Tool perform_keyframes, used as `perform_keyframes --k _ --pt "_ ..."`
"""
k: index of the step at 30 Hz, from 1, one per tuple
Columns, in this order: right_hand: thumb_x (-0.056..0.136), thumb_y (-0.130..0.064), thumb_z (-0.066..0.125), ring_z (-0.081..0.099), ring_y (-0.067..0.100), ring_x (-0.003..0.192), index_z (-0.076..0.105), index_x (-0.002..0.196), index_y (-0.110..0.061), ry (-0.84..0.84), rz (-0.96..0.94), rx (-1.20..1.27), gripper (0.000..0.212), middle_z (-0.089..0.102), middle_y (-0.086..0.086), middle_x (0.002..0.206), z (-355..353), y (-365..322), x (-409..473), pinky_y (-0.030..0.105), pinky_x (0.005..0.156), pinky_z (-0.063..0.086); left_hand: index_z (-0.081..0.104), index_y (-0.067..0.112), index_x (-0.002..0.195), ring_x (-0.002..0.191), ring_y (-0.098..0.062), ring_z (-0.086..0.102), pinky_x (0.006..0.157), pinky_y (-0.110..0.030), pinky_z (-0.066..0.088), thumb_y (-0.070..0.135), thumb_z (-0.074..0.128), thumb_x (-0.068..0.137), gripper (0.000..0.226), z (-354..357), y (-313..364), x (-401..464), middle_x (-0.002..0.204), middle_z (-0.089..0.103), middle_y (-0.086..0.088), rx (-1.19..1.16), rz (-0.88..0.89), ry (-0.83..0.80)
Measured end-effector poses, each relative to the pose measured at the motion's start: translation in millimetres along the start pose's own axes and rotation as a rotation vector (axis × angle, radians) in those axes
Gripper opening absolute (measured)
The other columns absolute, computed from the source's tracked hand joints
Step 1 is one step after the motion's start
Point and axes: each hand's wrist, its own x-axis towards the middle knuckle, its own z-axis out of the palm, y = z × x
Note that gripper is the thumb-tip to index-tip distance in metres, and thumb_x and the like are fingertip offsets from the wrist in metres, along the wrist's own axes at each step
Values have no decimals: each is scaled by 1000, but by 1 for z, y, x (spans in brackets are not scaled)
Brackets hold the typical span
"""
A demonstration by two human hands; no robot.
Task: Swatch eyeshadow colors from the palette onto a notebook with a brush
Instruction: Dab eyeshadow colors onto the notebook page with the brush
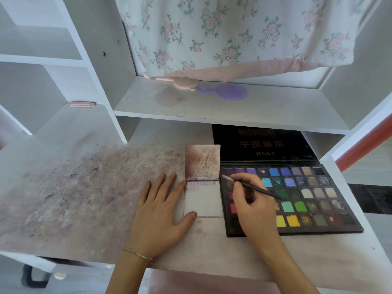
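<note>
At centre frame the right hand (pixel 252 200) grips the brush (pixel 254 187), tip over the palette's (pixel 318 228) upper-left purple pans, seemingly loading colour; the left hand (pixel 161 211) lies flat, steadying the notebook (pixel 203 204); next likely a stroke beside the swatches

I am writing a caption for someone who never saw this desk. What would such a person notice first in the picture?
First, the open eyeshadow palette at the right of the desk, with its grid of bright pans. The right hand holds a thin brush over its left edge, tip near the purple pans. Just left of it, the left hand lies flat beside the small open notebook, and pinkish powder stains cover the white desk.
</note>
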Motion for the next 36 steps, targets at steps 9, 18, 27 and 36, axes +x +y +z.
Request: perform_keyframes --k 9,18,27,36 --pt "96 -9 38 53 -9 59 45 84 -34 271 52 -52 29 54 -6 72 -57 25 12 4 52 42 17 35 142 136 -4 -9 112 -29 -14 72 10 70 81 0 -1 1 152 9 10 -28 -3 9" --pt "96 -21 35 60 6 74 40 80 -33 192 172 -251 21 57 -3 79 -81 43 24 10 44 44 21 36 140 136 -3 -3 113 -29 -10 72 14 70 79 1 0 1 150 12 11 -50 5 7" --pt "95 -19 38 57 15 78 45 85 -19 103 177 -364 12 56 7 84 -80 50 23 22 54 44 13 38 140 135 0 -11 110 -25 -17 73 9 68 80 -1 1 1 146 0 17 -44 -2 5" --pt "95 -17 39 55 11 79 46 87 -18 119 152 -339 11 56 7 86 -80 47 22 22 57 44 16 37 140 135 1 -9 110 -23 -17 73 12 68 80 0 1 1 144 0 18 -61 0 13"
